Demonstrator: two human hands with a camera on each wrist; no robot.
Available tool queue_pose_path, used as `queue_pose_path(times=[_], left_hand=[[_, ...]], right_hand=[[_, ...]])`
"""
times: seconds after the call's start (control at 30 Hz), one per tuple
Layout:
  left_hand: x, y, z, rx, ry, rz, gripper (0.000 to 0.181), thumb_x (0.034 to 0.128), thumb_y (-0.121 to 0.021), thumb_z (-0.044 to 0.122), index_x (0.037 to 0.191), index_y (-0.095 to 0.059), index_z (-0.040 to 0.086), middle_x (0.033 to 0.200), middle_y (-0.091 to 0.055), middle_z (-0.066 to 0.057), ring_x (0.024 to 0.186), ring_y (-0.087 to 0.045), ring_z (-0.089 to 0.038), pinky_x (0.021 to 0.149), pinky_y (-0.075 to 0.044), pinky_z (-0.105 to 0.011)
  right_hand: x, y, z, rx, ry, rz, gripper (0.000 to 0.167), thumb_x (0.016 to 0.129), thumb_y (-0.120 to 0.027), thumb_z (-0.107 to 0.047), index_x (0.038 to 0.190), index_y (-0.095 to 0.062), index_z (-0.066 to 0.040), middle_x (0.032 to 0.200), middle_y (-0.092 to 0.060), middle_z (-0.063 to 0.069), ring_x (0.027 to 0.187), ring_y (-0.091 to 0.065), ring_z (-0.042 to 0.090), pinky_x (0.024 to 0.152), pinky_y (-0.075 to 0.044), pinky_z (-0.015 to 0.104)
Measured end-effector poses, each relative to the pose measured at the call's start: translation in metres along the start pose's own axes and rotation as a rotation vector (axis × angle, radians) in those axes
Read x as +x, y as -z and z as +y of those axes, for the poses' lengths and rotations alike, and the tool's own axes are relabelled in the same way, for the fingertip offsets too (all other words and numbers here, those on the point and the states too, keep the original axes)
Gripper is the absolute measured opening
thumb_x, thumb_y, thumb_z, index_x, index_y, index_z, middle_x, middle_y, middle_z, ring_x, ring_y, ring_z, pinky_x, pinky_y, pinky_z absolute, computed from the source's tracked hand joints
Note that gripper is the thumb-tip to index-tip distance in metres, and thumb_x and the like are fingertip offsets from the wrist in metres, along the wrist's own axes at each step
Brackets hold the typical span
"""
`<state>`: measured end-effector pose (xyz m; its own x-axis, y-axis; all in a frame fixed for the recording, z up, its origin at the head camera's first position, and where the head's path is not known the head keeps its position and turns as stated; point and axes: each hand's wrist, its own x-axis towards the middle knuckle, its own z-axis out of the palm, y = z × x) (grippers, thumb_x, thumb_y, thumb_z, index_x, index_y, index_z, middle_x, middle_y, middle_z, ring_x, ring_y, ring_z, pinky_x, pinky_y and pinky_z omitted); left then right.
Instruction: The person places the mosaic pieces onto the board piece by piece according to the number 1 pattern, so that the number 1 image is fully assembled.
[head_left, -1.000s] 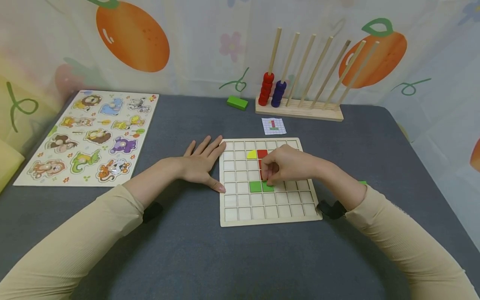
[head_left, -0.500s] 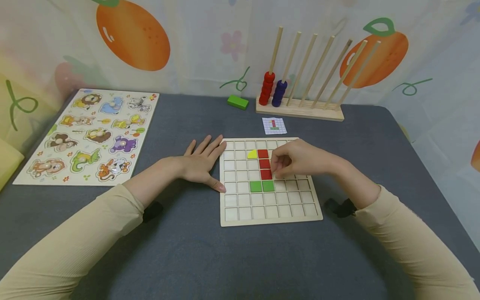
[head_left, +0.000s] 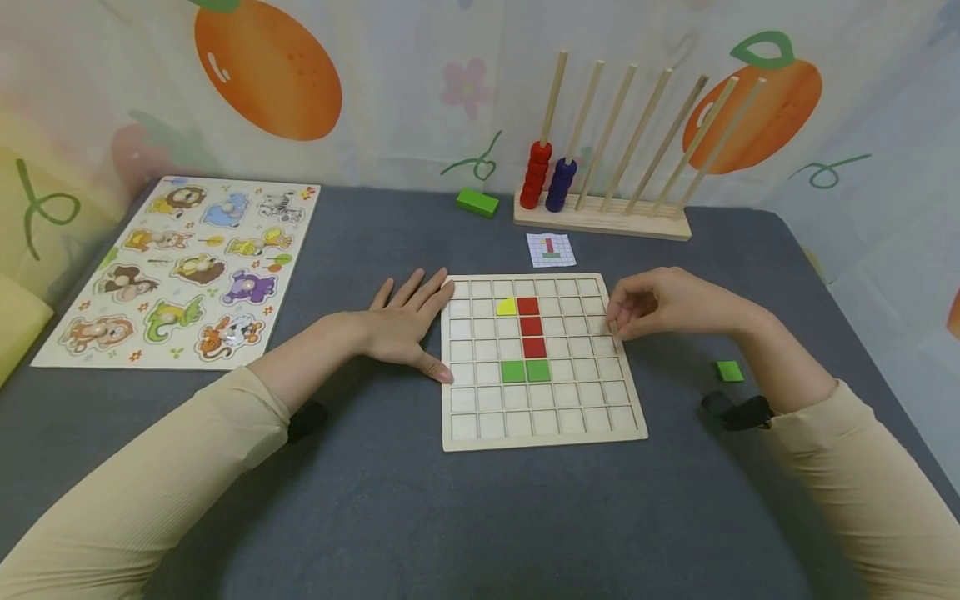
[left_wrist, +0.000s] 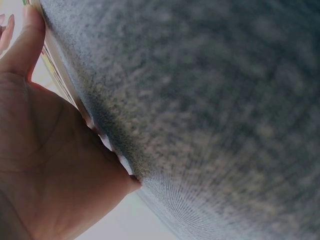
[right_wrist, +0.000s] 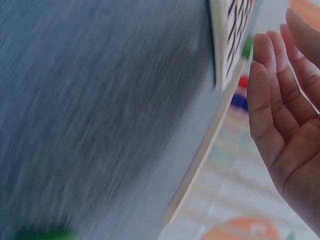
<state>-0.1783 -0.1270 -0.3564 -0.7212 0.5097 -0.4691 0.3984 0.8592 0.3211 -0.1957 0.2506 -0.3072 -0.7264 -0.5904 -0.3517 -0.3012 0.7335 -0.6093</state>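
A wooden grid board point(head_left: 480, 425) lies flat on the table. In its cells sit a yellow rounded tile point(head_left: 507, 307), a column of red tiles point(head_left: 531, 326) and two green tiles point(head_left: 526, 371) side by side below. With fingers spread, my left hand point(head_left: 397, 329) rests on the table, its thumb and fingertips against the board's left edge. My right hand point(head_left: 660, 304), loosely bent and holding nothing, hovers over the board's right edge; the right wrist view shows its fingers apart from the thumb. A loose green tile point(head_left: 729, 371) lies right of the board, near the right wrist.
A small pattern card point(head_left: 551, 250) lies behind the board. Farther back are a green block point(head_left: 477, 202) and a peg rack point(head_left: 600, 219) with red and blue beads. An animal puzzle board point(head_left: 183, 271) lies at the left. A fruit-print curtain point(head_left: 397, 100) borders the back.
My right hand has moved off the tiles to the right edge of the board, uncovering the red and green tiles and the loose green tile. My left hand stays in place.
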Motion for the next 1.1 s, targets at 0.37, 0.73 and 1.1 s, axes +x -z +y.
queue_pose_path(times=[0.37,0.73,1.1], left_hand=[[-0.003,0.003,0.003,0.004,0.002,-0.004,0.13,0.0746,-0.067,0.075,0.159,0.014,0.019,0.166,0.026,0.001,0.154,0.023,-0.03,0.12,0.012,-0.064],[-0.004,0.003,0.003,-0.003,0.001,-0.016,0.129,0.0751,-0.066,0.075,0.159,0.016,0.021,0.165,0.027,0.002,0.154,0.024,-0.029,0.121,0.012,-0.063],[-0.001,0.003,0.002,-0.006,0.01,-0.02,0.13,0.0746,-0.066,0.076,0.158,0.017,0.021,0.165,0.028,0.002,0.154,0.025,-0.028,0.121,0.012,-0.061]], right_hand=[[-0.045,0.031,0.054,0.089,-0.159,-0.05,0.035,0.087,-0.076,-0.02,0.115,-0.064,-0.004,0.102,-0.068,0.008,0.09,-0.068,0.01,0.079,-0.056,0.027],[-0.07,0.037,0.095,0.197,-0.155,-0.234,0.042,0.086,-0.074,-0.013,0.122,-0.06,0.004,0.1,-0.063,0.001,0.089,-0.063,0.013,0.077,-0.057,0.028],[-0.081,0.032,0.109,0.215,-0.034,-0.275,0.035,0.085,-0.071,-0.003,0.119,-0.066,-0.001,0.098,-0.054,-0.001,0.086,-0.047,0.017,0.067,-0.048,0.03]])
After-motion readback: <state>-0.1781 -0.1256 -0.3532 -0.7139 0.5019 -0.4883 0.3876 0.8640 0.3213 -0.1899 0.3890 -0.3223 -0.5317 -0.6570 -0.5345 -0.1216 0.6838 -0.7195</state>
